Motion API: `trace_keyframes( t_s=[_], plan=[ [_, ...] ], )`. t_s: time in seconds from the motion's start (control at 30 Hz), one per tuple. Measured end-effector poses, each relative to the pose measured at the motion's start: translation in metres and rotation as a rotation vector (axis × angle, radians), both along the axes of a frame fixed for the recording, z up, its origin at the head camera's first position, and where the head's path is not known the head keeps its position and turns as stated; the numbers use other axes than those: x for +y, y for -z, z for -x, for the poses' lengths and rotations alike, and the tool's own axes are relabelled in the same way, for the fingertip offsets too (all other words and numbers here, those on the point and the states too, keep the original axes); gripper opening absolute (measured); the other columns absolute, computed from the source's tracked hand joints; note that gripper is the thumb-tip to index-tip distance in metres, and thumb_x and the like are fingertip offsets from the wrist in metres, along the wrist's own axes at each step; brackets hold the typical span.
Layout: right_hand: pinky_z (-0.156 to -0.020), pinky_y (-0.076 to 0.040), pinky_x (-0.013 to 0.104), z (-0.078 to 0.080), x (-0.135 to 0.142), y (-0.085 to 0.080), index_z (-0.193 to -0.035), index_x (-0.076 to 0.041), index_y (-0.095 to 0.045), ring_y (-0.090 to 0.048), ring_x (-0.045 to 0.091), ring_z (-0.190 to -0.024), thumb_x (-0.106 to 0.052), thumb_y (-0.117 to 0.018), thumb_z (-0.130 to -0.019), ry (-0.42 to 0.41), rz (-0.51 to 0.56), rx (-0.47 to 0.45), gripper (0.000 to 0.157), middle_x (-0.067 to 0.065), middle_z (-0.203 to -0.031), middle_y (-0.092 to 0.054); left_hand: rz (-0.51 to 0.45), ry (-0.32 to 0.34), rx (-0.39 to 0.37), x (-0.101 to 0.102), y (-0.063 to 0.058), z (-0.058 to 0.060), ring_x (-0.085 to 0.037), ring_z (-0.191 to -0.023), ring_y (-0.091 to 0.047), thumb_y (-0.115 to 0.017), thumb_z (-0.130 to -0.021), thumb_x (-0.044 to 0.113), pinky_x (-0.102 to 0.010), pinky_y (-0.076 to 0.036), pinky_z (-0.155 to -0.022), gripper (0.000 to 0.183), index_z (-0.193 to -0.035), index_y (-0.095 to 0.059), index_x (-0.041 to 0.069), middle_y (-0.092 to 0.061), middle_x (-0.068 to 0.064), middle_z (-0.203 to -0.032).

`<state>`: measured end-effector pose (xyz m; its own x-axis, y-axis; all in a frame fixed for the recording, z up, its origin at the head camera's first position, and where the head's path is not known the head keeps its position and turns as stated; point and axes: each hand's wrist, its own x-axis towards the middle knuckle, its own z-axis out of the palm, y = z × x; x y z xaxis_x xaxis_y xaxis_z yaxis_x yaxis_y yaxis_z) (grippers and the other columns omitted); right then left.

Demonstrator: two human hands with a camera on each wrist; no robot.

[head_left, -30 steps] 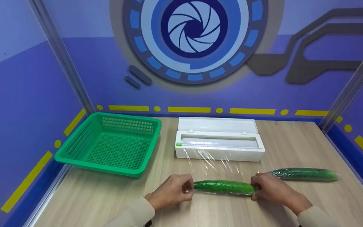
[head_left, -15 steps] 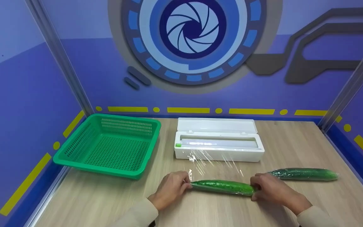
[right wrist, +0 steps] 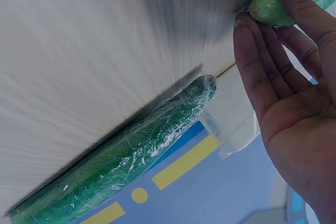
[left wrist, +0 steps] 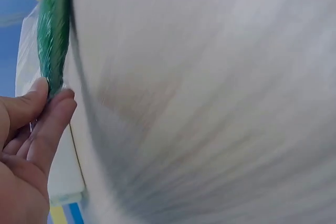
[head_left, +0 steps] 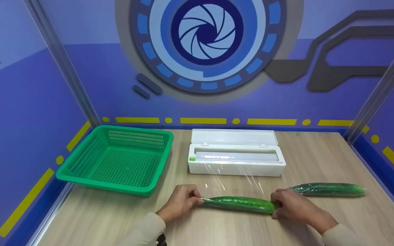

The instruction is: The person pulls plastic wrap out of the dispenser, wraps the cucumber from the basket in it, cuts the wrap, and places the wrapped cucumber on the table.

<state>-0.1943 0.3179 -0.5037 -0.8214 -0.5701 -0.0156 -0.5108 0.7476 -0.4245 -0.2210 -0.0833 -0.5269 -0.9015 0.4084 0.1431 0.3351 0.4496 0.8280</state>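
A cucumber (head_left: 239, 203) in shiny cling film lies on the table between both hands. At its left end my left hand (head_left: 180, 201) pinches the gathered film, drawn out to a narrow tail. In the left wrist view, the thumb and fingertips of this left hand (left wrist: 31, 135) meet just below the cucumber's tip. My right hand (head_left: 294, 206) holds the other end; seen from the right wrist, the thumb and fingers of the right hand (right wrist: 299, 66) are around the pale, rounded cucumber end (right wrist: 268, 6). Film (head_left: 233, 179) stretches between the dispenser and the cucumber.
A white cling film dispenser (head_left: 236, 169) stands behind the cucumber with its lid raised and a roll inside. To the right lies a second wrapped cucumber (head_left: 330, 189), close to my right hand. At the left is a green basket (head_left: 106, 186). Walls enclose the table.
My left hand has moved a little left and pinches the film beyond the cucumber's tip, pulling it into a thin tail. My right hand has stayed nearly still at the other end.
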Motion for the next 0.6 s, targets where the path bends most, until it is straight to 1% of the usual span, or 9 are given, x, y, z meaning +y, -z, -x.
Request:
trace_keyframes(
  t_s=[0.13, 0.2, 0.23, 0.37, 0.47, 0.6],
  plan=[
    [-0.062, -0.041, 0.029, -0.0001, -0.0005, -0.0004, -0.091, -0.017, -0.068, -0.046, 0.003, -0.072, -0.022, -0.093, -0.080, 0.013, -0.003, -0.012, 0.028, -0.012, -0.082, -0.054, -0.140, -0.013, -0.134, -0.0007, 0.0016, 0.0024, -0.010, -0.072, -0.066, -0.080, -0.088, -0.008, -0.030, -0.060, -0.064, 0.017, -0.081, -0.068, 0.002, -0.072, -0.002, -0.078],
    [-0.063, -0.041, 0.029, -0.0003, -0.0009, -0.0001, -0.091, -0.017, -0.068, -0.046, 0.004, -0.072, -0.022, -0.093, -0.081, 0.008, -0.001, -0.008, 0.028, -0.012, -0.082, -0.054, -0.197, -0.024, -0.192, -0.0002, 0.0032, 0.0028, -0.015, -0.068, -0.069, -0.078, -0.089, -0.009, -0.034, -0.062, -0.062, 0.016, -0.083, -0.067, -0.001, -0.072, -0.006, -0.076],
    [-0.063, -0.041, 0.029, -0.0003, -0.0010, -0.0001, -0.091, -0.017, -0.068, -0.046, 0.004, -0.072, -0.022, -0.093, -0.081, 0.006, 0.002, -0.008, 0.028, -0.012, -0.082, -0.054, -0.210, -0.034, -0.211, 0.0003, 0.0033, 0.0032, -0.016, -0.067, -0.070, -0.078, -0.090, -0.009, -0.034, -0.062, -0.061, 0.015, -0.083, -0.066, -0.001, -0.072, -0.007, -0.076],
    [-0.062, -0.040, 0.028, -0.0002, -0.0007, -0.0005, -0.090, -0.018, -0.067, -0.046, 0.003, -0.071, -0.023, -0.093, -0.081, 0.005, 0.009, -0.002, 0.028, -0.012, -0.081, -0.054, -0.223, -0.052, -0.250, 0.0030, 0.0029, 0.0042, -0.015, -0.064, -0.067, -0.078, -0.091, -0.006, -0.032, -0.060, -0.059, 0.013, -0.086, -0.067, 0.000, -0.072, -0.009, -0.075],
    [-0.062, -0.039, 0.028, -0.0001, 0.0003, -0.0004, -0.089, -0.017, -0.067, -0.045, 0.003, -0.071, -0.024, -0.093, -0.080, 0.007, 0.005, 0.005, 0.029, -0.012, -0.080, -0.053, -0.210, -0.048, -0.263, 0.0052, 0.0024, 0.0047, -0.015, -0.063, -0.066, -0.076, -0.092, -0.007, -0.030, -0.059, -0.058, 0.012, -0.091, -0.067, 0.001, -0.070, -0.008, -0.075],
    [-0.061, -0.040, 0.028, 0.0009, 0.0003, -0.0003, -0.089, -0.017, -0.067, -0.045, 0.003, -0.071, -0.025, -0.093, -0.080, 0.009, -0.005, 0.007, 0.029, -0.013, -0.081, -0.054, -0.200, -0.035, -0.273, 0.0064, 0.0030, 0.0060, -0.015, -0.065, -0.065, -0.073, -0.092, -0.010, -0.030, -0.058, -0.057, 0.015, -0.097, -0.067, 0.004, -0.066, -0.004, -0.075]
  ],
)
